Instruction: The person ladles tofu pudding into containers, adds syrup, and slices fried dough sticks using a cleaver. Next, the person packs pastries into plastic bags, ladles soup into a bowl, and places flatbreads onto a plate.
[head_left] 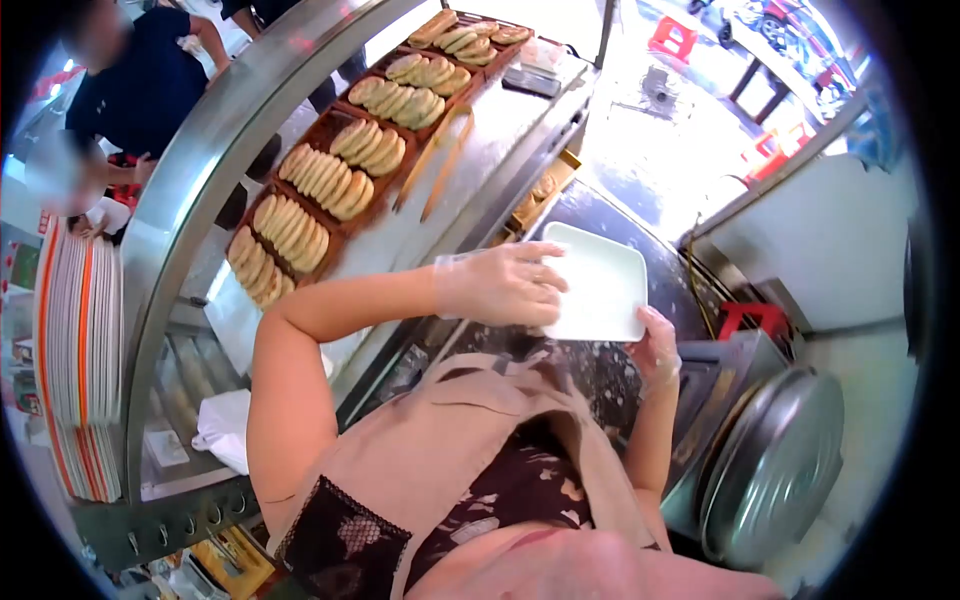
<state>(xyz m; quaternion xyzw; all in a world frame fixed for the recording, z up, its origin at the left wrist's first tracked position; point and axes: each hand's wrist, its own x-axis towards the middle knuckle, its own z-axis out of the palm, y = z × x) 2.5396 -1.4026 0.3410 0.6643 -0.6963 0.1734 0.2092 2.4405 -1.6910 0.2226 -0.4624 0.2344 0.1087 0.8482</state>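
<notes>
Both hands wear thin clear gloves. A shallow white rectangular tray (600,285) with rounded corners is held in front of the apron, its inside bare. My right hand (655,345) grips its lower right corner, thumb at the rim. From the other side, my left hand (505,285) reaches palm down, its bent fingers over the tray's left edge; the thumb is hidden. Left of the hands, rows of round flat breads (290,232) stand in brown trays on the counter. Wooden tongs (436,165) lie beside them, apart from both hands.
A curved metal-framed glass guard (165,235) runs along the counter's left. Two people (140,75) stand beyond it. Stacked metal lids (790,465) lean at the lower right, near a red stool (752,318). A dark phone-like device (531,82) lies at the counter's far end.
</notes>
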